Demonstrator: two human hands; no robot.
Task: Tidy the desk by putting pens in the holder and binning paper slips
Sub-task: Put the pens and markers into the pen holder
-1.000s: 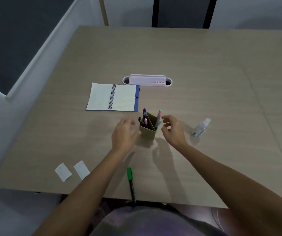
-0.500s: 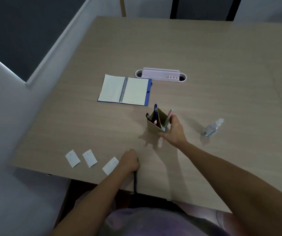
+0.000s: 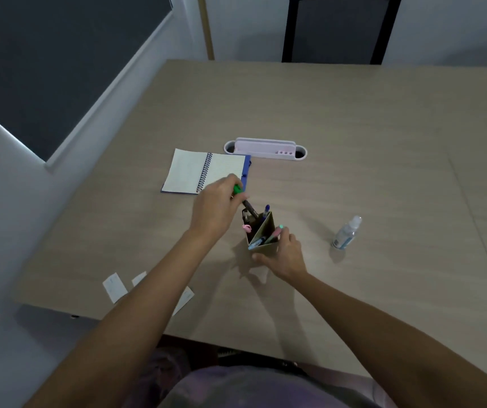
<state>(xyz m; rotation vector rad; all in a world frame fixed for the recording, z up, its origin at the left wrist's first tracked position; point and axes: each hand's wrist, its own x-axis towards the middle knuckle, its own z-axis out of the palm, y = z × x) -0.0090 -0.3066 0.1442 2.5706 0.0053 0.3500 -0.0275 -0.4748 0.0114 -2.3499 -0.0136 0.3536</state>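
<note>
A small brown cardboard pen holder (image 3: 265,234) stands mid-desk with several pens in it. My left hand (image 3: 217,205) grips a pen with a green cap (image 3: 243,200), tilted, its dark lower end at the holder's back opening. My right hand (image 3: 283,254) wraps the holder's front right side and holds it. Three white paper slips lie near the desk's front left edge: one (image 3: 114,288) in full view, one (image 3: 139,278) and one (image 3: 185,298) partly hidden by my left forearm.
An open spiral notebook (image 3: 204,171) with a blue cover lies behind the holder. A pale lilac desk organiser (image 3: 265,148) sits further back. A small clear spray bottle (image 3: 346,233) stands to the right. A dark chair is beyond the desk's far edge.
My left hand picked the green-capped pen up from the desk's front edge and carried it up to the holder. My right hand stays on the holder.
</note>
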